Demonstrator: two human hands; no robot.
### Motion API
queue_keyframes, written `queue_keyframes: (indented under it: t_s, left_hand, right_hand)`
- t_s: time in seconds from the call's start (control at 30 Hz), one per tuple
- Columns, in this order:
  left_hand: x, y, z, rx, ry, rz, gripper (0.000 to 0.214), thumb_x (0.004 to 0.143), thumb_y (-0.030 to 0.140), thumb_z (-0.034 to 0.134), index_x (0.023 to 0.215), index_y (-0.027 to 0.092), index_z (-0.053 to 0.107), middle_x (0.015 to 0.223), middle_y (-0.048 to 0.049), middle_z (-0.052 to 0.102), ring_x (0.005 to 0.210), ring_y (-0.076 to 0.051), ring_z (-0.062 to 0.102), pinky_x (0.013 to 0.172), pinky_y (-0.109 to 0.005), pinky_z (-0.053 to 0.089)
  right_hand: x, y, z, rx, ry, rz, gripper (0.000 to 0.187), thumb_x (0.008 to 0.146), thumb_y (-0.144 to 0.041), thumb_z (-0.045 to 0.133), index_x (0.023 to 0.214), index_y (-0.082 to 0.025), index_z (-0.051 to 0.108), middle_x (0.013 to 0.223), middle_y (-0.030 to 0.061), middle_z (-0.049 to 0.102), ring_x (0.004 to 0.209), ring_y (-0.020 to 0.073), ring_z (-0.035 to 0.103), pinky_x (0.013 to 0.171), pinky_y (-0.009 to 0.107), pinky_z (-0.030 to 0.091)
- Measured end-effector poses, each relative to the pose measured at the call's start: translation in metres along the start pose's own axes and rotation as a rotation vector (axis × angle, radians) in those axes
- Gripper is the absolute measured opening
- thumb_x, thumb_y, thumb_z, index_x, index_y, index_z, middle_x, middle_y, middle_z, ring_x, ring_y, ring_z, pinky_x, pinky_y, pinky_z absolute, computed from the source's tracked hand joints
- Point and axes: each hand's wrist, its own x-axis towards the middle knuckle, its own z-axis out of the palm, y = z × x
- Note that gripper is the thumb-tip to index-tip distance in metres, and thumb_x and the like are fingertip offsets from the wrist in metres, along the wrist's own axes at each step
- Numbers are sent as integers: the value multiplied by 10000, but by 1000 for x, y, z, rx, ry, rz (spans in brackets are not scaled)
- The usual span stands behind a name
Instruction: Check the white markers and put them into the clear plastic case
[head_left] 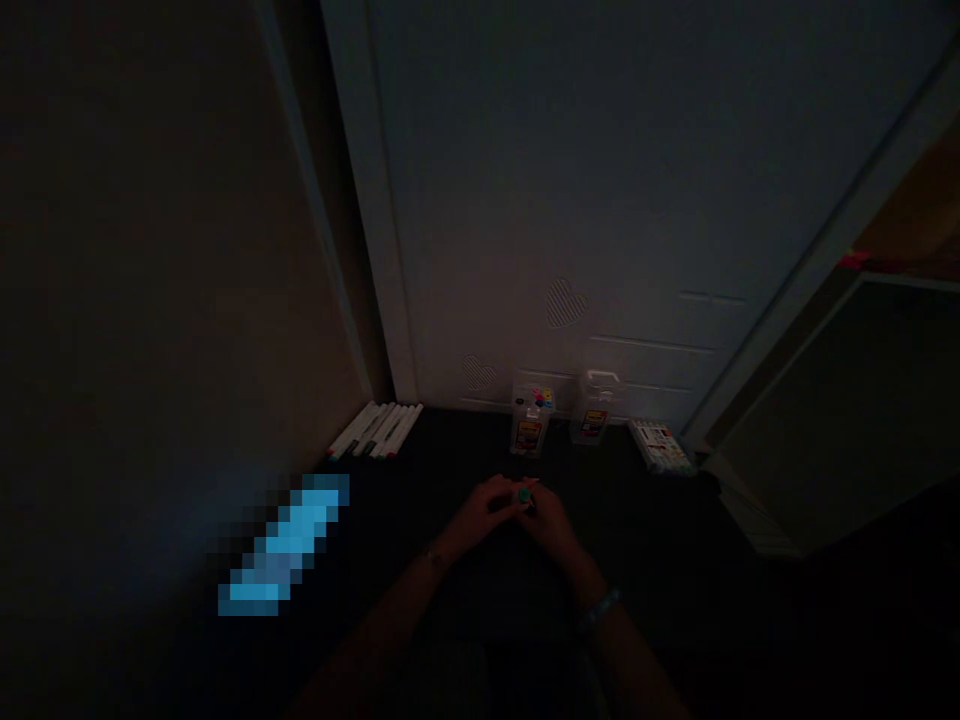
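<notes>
Above the dark tabletop, my left hand (489, 505) and my right hand (547, 518) meet in front of me. Between them is a marker (523, 494), its green end pointing up toward the camera. My right fingers are closed round it, and the bent fingers of my left hand grip it from the other side. Most of its body is hidden by the hands. Just beyond stands a clear plastic case (529, 425) with several coloured marker ends showing at its top. To its right is a second clear case (594, 410) with a white handle.
A row of white markers (379, 430) lies at the back left of the dark table (450, 440). At the back right is a flat pack (661, 446) with a printed label. A white panel with heart reliefs (566, 303) rises behind. A blurred bright screen (289, 545) glows at left.
</notes>
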Motion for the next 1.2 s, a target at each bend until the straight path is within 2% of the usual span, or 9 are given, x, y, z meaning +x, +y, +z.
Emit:
queue_keyframes:
  t_s: [0.17, 0.33, 0.47, 0.6, 0.77, 0.87, 0.97, 1.07, 1.2]
  left_hand:
    - [0, -1, 1, -8, 54, -38, 257, 763, 361, 602, 971, 223, 661, 1026, -27, 660, 1000, -188, 547, 969, -346, 332]
    - [1, 2, -1, -53, 53, -37, 251, 766, 377, 593, 919, 193, 669, 933, -39, 656, 903, -180, 572, 846, -306, 424]
    - [1, 4, 0, -68, 96, -62, 251, 749, 384, 608, 898, 189, 662, 919, -35, 659, 887, -184, 581, 843, -315, 437]
    - [1, 3, 1, -109, 167, -109, 280, 760, 376, 592, 962, 188, 639, 992, -46, 659, 949, -201, 580, 889, -344, 428]
    - [2, 2, -4, -287, 305, -117, 403, 815, 356, 522, 1177, 183, 478, 981, -60, 640, 908, -174, 603, 831, -317, 466]
    - [3, -1, -11, -333, 465, -101, 472, 836, 341, 490, 1265, 200, 352, 938, -39, 618, 895, -151, 589, 826, -300, 460]
    - [4, -6, -18, -315, 550, -130, 482, 809, 343, 532, 1243, 220, 362, 929, -21, 593, 851, -141, 581, 794, -280, 464]
    - [5, -13, -21, -260, 533, -151, 366, 788, 348, 561, 1116, 209, 475, 910, -15, 580, 836, -146, 573, 773, -273, 464]
    - [4, -20, -18, -95, 421, -102, 222, 806, 359, 535, 933, 187, 594, 923, -32, 586, 898, -171, 551, 799, -288, 445]
  right_hand:
    - [0, 4, 2, 1, -22, 6, 316, 744, -207, 599, 1058, -189, 575, 1082, 84, 607, 1014, 212, 561, 886, 351, 420]
    - [0, 7, 3, -2, -26, -10, 325, 753, -238, 597, 1077, -212, 576, 1108, 81, 599, 1029, 219, 555, 892, 373, 415]
    - [0, 4, 2, 14, -14, -3, 358, 753, -251, 601, 1106, -208, 559, 1111, 83, 598, 1020, 219, 559, 884, 369, 419]
    - [0, -5, -1, 42, 0, -8, 355, 783, -283, 565, 1132, -229, 531, 1052, 57, 616, 937, 192, 585, 809, 320, 447]
    - [0, -17, -8, 80, -51, 34, 222, 802, -378, 543, 962, -229, 581, 811, -5, 638, 675, 144, 582, 620, 242, 444]
    - [1, -23, -13, 146, 38, 36, 214, 825, -385, 507, 916, -213, 596, 826, 6, 634, 731, 153, 580, 664, 250, 440]
    - [3, -26, -18, 209, 209, 82, 238, 828, -382, 496, 934, -196, 600, 894, 38, 632, 826, 180, 578, 739, 285, 439]
    - [4, -28, -21, 267, 315, 127, 242, 814, -385, 518, 940, -195, 597, 923, 45, 628, 859, 189, 573, 764, 303, 439]
    - [2, -27, -21, 356, 432, 190, 255, 806, -398, 524, 926, -182, 585, 848, 40, 622, 792, 176, 578, 702, 289, 460]
